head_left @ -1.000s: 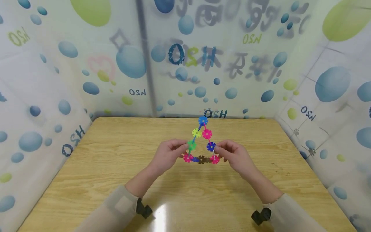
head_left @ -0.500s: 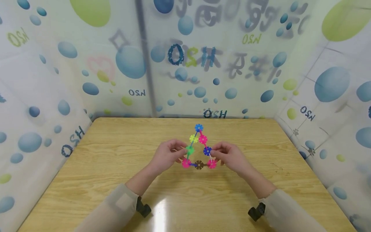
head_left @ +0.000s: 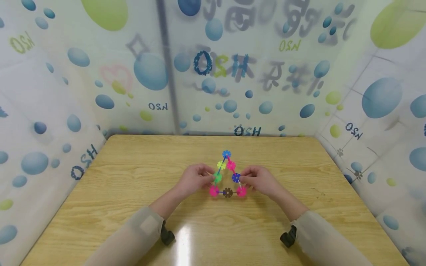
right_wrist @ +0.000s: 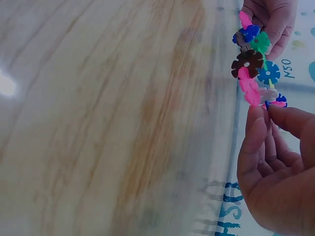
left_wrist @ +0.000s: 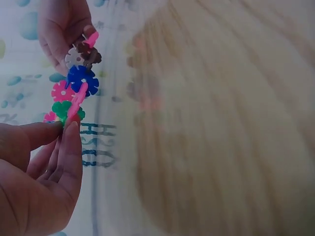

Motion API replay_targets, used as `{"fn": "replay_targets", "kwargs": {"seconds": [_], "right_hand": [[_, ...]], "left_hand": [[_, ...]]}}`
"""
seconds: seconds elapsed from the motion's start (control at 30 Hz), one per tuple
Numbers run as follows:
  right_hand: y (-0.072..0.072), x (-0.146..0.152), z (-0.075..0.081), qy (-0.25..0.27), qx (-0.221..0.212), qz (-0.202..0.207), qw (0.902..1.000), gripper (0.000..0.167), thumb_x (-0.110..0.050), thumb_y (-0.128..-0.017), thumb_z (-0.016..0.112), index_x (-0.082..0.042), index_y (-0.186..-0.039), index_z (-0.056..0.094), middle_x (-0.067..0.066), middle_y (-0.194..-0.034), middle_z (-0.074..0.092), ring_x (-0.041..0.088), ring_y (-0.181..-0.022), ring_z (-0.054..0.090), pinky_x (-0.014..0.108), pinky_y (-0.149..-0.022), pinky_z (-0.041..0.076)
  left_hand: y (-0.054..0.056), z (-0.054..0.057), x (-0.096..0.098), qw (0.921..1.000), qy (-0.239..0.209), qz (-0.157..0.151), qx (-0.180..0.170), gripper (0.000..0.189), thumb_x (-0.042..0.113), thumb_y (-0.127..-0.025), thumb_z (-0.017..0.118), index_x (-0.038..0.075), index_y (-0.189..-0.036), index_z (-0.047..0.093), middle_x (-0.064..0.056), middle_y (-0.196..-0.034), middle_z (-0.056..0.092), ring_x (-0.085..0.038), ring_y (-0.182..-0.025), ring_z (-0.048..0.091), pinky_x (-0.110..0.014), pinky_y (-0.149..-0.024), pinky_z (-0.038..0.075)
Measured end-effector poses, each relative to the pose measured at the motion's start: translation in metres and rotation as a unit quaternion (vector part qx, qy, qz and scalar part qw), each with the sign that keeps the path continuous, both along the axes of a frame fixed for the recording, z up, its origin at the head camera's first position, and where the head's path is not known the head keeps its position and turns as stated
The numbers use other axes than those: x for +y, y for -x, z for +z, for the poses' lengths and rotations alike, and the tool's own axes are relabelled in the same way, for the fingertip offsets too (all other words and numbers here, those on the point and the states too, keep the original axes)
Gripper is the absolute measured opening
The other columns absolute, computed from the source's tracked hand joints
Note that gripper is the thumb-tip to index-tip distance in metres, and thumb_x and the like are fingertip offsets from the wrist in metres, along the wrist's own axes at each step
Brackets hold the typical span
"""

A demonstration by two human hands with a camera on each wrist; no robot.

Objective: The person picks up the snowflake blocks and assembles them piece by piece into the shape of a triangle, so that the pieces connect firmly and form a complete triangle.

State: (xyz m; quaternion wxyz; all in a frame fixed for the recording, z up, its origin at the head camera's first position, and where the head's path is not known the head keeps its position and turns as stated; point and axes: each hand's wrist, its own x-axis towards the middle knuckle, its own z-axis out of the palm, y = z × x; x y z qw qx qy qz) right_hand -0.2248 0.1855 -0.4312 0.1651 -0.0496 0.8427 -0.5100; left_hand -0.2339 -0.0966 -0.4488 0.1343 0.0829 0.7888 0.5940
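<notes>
A triangle of notched plastic snowflake discs [head_left: 227, 192] is held up between both hands over the wooden table. Its top is a light blue disc [head_left: 226, 154], and pink discs form the two lower corners. On the left side, my left hand [head_left: 195, 180] pinches the green disc [head_left: 217, 177] between thumb and fingers. My right hand [head_left: 261, 181] pinches the dark blue disc [head_left: 236, 177] on the opposite side. In the left wrist view the chain of discs [left_wrist: 82, 80] runs from one hand to the other. The right wrist view shows the brown disc [right_wrist: 247, 64] close to a pink one.
The wooden table [head_left: 133, 155] reaches back to a patterned curtain [head_left: 213, 96] with blue and green spots, and similar sheets hang at both sides. Black wrist cameras [head_left: 167, 234] sit at the cuffs. Light glares off the tabletop near the front.
The triangle has come down in the head view and shifted slightly left, both hands keeping hold of it. My right hand and forearm have moved a little leftward.
</notes>
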Motion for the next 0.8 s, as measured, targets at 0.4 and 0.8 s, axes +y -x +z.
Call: {"fn": "replay_targets", "kwargs": {"seconds": [0.4, 0.8], "right_hand": [[0.009, -0.005, -0.010, -0.079, -0.007, -0.006, 0.9968, 0.017, -0.024, -0.108, 0.072, -0.008, -0.114, 0.074, 0.006, -0.101, 0.075, 0.017, -0.086, 0.070, 0.030, -0.067, 0.061], [0.012, -0.002, -0.021, -0.090, -0.011, 0.005, 0.9959, 0.018, -0.020, -0.108, 0.071, -0.005, -0.114, 0.077, 0.005, -0.098, 0.079, 0.014, -0.081, 0.074, 0.029, -0.071, 0.062]], "left_hand": [[0.012, -0.012, 0.001, 0.9996, 0.018, -0.004, -0.021, 0.017, 0.004, -0.102, 0.075, -0.004, -0.118, 0.077, -0.013, -0.092, 0.077, -0.013, -0.073, 0.074, -0.033, -0.072, 0.068], [0.014, -0.019, 0.001, 0.9987, 0.020, -0.019, -0.043, 0.019, 0.002, -0.104, 0.072, -0.007, -0.119, 0.078, -0.015, -0.098, 0.081, -0.013, -0.079, 0.076, -0.032, -0.078, 0.068]]}}
